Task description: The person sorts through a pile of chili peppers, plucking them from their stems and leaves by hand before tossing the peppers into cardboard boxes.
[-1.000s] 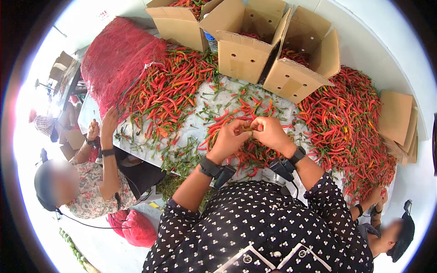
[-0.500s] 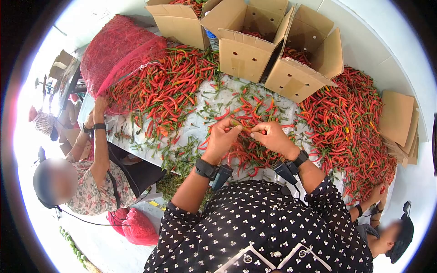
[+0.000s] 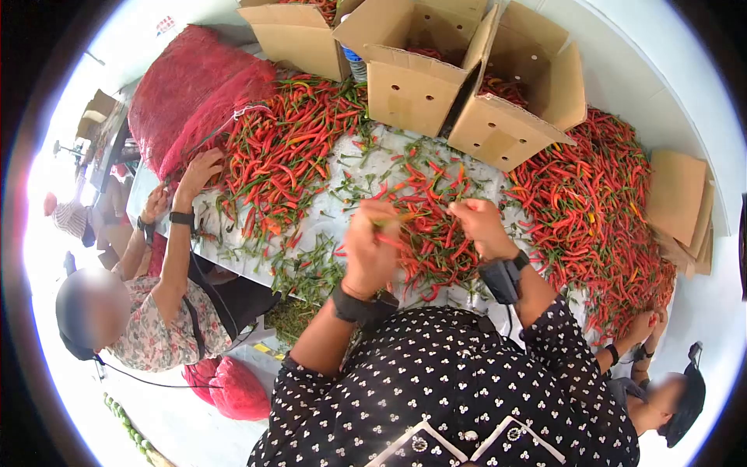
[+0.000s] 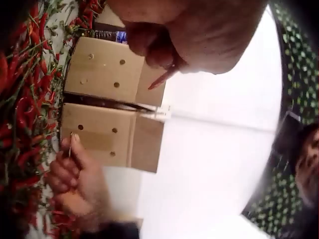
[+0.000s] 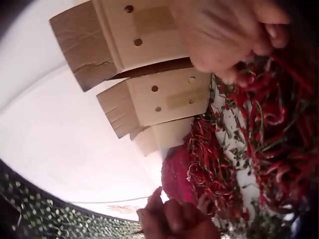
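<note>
Red chillies [image 3: 432, 251] lie in three heaps on a pale desk [image 3: 348, 161]: one just off centre toward 3 o'clock, beneath and between the worker's two hands; a second at 10 to 11 o'clock; a third, the largest, farther out at 3 o'clock; the pods overlap too much to count. The left hand [image 3: 372, 251], blurred, curls its fingers round at least one chilli [image 4: 163, 79], the red tip poking clear; the right hand [image 3: 481, 227], toward 3 o'clock, has its fingers curled and seems to pinch a thin sliver [image 4: 71, 147] between thumb and forefinger, too small to identify surely, perhaps a stem. The central heap probably sits there for short reach; the loose green stems [image 3: 311, 268] toward 8 o'clock appear set apart from the pods. Three cardboard boxes stand along the far side, the first box [image 3: 299, 43] at 11, the second box [image 3: 408, 93] past 12, the third box [image 3: 510, 128] at 1 to 2; their tops gape, presumably to take pods from above, and red shows inside each; one bottle [image 3: 356, 68] is wedged between the first pair. One red mesh sack [image 3: 198, 97] slumps at 10 o'clock beside its heap, perhaps their source; folded cardboard [image 3: 675, 194] leans near 3; two other people work alongside, one person [image 3: 159, 311] at 8 o'clock, another person [image 3: 642, 405] at 4.
</note>
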A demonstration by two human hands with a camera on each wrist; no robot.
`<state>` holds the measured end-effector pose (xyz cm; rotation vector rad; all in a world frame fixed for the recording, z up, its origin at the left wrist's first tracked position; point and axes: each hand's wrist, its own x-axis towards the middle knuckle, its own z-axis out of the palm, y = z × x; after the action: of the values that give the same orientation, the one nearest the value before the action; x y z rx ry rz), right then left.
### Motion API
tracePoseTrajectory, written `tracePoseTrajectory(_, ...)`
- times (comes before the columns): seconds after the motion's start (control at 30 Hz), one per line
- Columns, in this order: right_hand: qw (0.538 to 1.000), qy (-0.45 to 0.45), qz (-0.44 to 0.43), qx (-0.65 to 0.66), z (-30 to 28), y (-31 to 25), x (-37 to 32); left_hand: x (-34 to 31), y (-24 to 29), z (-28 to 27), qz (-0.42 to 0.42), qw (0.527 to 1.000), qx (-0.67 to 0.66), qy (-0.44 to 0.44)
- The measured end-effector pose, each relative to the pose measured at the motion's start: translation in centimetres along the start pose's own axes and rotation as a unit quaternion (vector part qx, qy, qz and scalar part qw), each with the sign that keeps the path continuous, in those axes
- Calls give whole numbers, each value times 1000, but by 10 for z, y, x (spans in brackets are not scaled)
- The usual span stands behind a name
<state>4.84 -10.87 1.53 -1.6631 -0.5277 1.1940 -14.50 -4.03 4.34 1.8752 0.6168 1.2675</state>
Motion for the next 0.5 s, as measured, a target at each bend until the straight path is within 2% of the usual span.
tracePoseTrajectory(0.03, 1000, -3, 3, -2, 3, -13, -8, 3, 6, -5, -64, 996, -46, 29)
tracePoseTrajectory(0.07, 985, -94, -10, -145, 1, -29, -18, 19, 5, -24, -274, 935, -224, 31)
tracePoseTrajectory(0.1, 943, -178, -24, -280, 1, -39, -25, 21, -8, -34, -275, 934, -224, 30)
tracePoseTrajectory(0.13, 905, -229, -112, -339, -1, -25, -18, 18, -26, -39, -333, 859, -387, 41)
tracePoseTrajectory(0.17, 906, -227, -111, -339, -2, -19, -15, 13, -40, -42, -379, 752, -537, 51)
tracePoseTrajectory(0.23, 905, -126, -210, -349, -2, -12, -13, 7, -44, -42, -407, 749, -521, 49)
tracePoseTrajectory(0.27, 897, -95, -227, -366, -3, -11, -14, 2, -43, -42, -432, 735, -520, 53)
tracePoseTrajectory(0.3, 897, -96, -227, -366, -2, -9, -14, -1, -40, -41, -456, 722, -517, 57)
tracePoseTrajectory(0.37, 849, -60, -277, -446, 3, -3, -12, -6, -40, -38, -484, 724, -486, 75)
tracePoseTrajectory(0.43, 845, -52, -292, -445, 12, 3, -9, -10, -46, -42, -488, 708, -509, -42)
tracePoseTrajectory(0.47, 841, -46, -308, -443, 19, 5, -8, -15, -46, -37, -512, 745, -428, -23)
tracePoseTrajectory(0.5, 841, -48, -309, -443, 26, 5, -8, -17, -44, -35, -512, 745, -427, -21)
